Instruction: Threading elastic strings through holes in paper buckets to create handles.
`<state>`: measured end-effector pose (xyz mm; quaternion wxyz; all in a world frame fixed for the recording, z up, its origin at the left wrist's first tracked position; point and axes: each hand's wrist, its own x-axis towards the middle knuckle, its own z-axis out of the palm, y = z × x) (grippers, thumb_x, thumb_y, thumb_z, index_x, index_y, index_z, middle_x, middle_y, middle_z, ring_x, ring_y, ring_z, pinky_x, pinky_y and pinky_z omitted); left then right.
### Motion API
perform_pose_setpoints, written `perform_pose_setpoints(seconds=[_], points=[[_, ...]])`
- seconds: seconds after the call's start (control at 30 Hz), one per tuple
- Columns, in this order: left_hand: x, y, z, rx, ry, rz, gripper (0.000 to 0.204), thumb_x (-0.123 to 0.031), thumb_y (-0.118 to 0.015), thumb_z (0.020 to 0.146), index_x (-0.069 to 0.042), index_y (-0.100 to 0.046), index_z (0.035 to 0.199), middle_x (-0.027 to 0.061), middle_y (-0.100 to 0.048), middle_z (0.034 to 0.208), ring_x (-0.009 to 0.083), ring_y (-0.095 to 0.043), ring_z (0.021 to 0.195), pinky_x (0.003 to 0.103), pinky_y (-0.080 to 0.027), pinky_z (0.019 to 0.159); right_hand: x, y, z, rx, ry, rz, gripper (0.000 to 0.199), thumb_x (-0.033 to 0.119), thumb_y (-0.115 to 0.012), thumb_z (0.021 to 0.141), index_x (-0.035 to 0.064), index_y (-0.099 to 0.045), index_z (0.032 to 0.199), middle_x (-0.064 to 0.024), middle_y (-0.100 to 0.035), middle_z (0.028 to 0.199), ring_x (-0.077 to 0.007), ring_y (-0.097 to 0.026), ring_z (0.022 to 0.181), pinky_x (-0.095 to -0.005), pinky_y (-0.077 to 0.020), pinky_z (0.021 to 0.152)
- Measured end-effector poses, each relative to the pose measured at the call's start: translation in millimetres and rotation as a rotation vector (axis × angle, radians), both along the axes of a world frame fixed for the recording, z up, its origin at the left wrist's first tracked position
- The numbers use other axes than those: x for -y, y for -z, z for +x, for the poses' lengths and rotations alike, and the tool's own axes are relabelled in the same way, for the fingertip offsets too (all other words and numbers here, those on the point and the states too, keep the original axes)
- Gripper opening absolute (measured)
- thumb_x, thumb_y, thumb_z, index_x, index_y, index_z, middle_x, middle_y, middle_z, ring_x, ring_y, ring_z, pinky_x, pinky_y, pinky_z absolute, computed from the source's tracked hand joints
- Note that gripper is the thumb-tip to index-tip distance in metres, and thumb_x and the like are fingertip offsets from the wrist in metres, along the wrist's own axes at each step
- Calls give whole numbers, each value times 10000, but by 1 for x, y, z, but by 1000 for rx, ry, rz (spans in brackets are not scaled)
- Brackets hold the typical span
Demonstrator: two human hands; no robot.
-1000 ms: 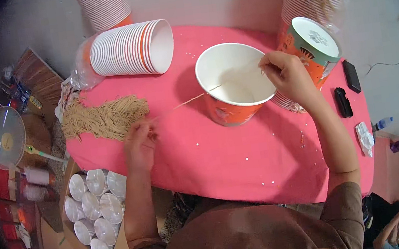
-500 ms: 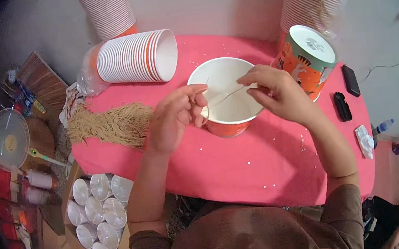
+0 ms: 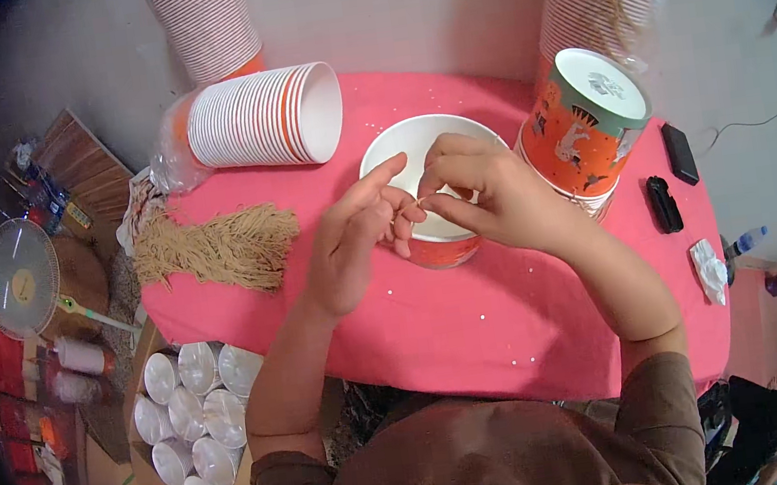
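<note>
A paper bucket (image 3: 449,253), white inside and orange outside, stands upright on the pink-covered table with its mouth up. Over its near rim both my hands meet at a thin beige string (image 3: 416,204). My left hand (image 3: 349,238) has its index finger stretched out while the curled lower fingers hold the string. Thumb and fingertips of my right hand (image 3: 495,194) pinch the string close to the left fingers. A flat bundle of beige strings (image 3: 218,250) lies to the left of my left hand. Part of the string is hidden by my fingers.
A nested stack of paper buckets (image 3: 250,121) lies on its side at the back left. Upside down at the right stands an orange-and-green bucket (image 3: 572,145). Black cases (image 3: 664,204) and a crumpled tissue (image 3: 708,272) lie at the right edge. A carton (image 3: 153,484) of cups is lower left.
My right hand has moved left and down to meet my left fingers, and the string stretched between them now shows only a short piece.
</note>
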<state>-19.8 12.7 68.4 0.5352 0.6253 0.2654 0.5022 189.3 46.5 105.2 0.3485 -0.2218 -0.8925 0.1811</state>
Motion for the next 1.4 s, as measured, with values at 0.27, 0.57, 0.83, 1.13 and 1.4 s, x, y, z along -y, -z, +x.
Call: perform_pose_setpoints(seconds=[0.27,0.57,0.83,1.13,1.4], points=[[-3,1,-6,-134,-114,-6,229,5,-547,910,3,-516,1136,18,-589,857,35,-534,767,192,-441,646,-5,0,11,-164,11,-478,140,127,-585,949,18,-608,864,25,-572,756,-48,-497,678,-206,-404,593],[-4,7,-7,-291,-237,256,118,-7,-562,915,13,-650,991,-10,-597,880,24,-506,743,182,-404,648,-7,1,21,-222,-88,-832,252,214,-501,1009,28,-613,882,31,-570,703,-37,-483,614,-207,-392,549],[-3,3,-5,17,-106,-161,133,-26,-611,900,15,-661,1016,3,-603,912,45,-531,781,203,-426,644,19,14,-8,-130,-107,-430,101,26,-615,905,-19,-659,984,-29,-661,832,-80,-585,768,-242,-476,671],[-1,3,-4,-334,-400,432,85,-22,-634,846,-29,-588,917,125,-570,1109,135,-534,879,265,-433,755,10,24,-15,-221,107,-144,75,65,-676,803,30,-655,867,-120,-654,793,-274,-654,689,-361,-504,589],[-3,6,-9,-414,-484,514,81,-27,-631,867,-28,-592,938,96,-604,994,90,-562,775,230,-438,662,6,21,-19,-92,66,22,66,-9,-657,823,6,-616,873,-65,-622,814,-141,-593,672,-289,-467,581]])
